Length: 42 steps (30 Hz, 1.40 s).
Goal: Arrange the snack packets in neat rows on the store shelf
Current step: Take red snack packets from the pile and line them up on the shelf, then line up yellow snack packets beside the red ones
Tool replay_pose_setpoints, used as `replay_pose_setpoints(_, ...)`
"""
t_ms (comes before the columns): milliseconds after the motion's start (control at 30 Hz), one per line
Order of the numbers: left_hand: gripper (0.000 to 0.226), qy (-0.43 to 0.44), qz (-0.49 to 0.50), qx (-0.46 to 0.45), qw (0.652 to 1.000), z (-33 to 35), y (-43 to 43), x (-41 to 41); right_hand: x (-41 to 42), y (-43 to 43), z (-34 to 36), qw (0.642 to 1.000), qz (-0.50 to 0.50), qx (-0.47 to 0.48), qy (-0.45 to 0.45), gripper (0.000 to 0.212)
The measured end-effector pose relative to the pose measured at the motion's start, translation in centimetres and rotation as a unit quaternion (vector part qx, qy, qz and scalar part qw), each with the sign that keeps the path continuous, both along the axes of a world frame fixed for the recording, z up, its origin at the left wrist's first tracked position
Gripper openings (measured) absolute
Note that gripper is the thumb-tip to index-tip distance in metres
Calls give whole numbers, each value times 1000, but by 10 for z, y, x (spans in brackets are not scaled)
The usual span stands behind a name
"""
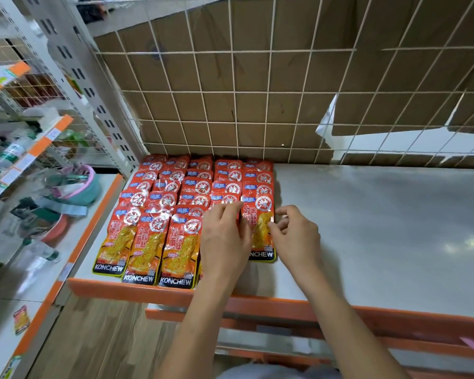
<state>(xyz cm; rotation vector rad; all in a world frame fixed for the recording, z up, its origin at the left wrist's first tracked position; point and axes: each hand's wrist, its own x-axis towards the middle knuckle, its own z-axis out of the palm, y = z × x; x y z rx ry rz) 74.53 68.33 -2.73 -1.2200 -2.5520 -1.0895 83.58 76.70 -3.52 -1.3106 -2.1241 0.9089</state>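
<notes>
Several red KONCHEW snack packets (pixel 175 203) lie in overlapping rows on the left part of the grey shelf (pixel 367 228). My left hand (pixel 225 242) lies flat over the front packet of the fourth row, fingertips at its top edge. The front packet of the rightmost row (pixel 260 231) lies between my hands. My right hand (pixel 296 236) touches that packet's right edge with bent fingertips; whether they pinch it is unclear.
A white wire grid (pixel 257 91) backed by brown cardboard closes the shelf's rear. The shelf has an orange front lip (pixel 285 302). On the left stands another shelving unit (pixel 25 187) with bottles and bowls; one loose packet (pixel 21 320) lies on its lower shelf.
</notes>
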Motion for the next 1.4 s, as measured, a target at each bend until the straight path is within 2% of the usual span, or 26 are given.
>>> replay_pose_setpoints(267,27,24,-27,2,999,10,20,24,54,11,8,998,-22,53,-8,19)
replay_pose_setpoints(500,28,54,-76,7,996,11,58,79,152,36,15,984,-126,121,-21,20)
replay_pose_setpoints(633,28,52,-134,20,989,15,85,141,227,50,18,976,-182,118,-33,20)
replay_pose_setpoints(1000,29,-32,-269,-4,963,10,159,367,459,80,27,949,-292,90,-84,23)
replay_pose_setpoints(1200,37,-44,-290,-67,954,10,201,440,541,96,26,936,-334,76,-87,24)
replay_pose_setpoints(1400,55,-48,-200,-211,956,10,259,466,575,129,26,931,-351,51,-86,25)
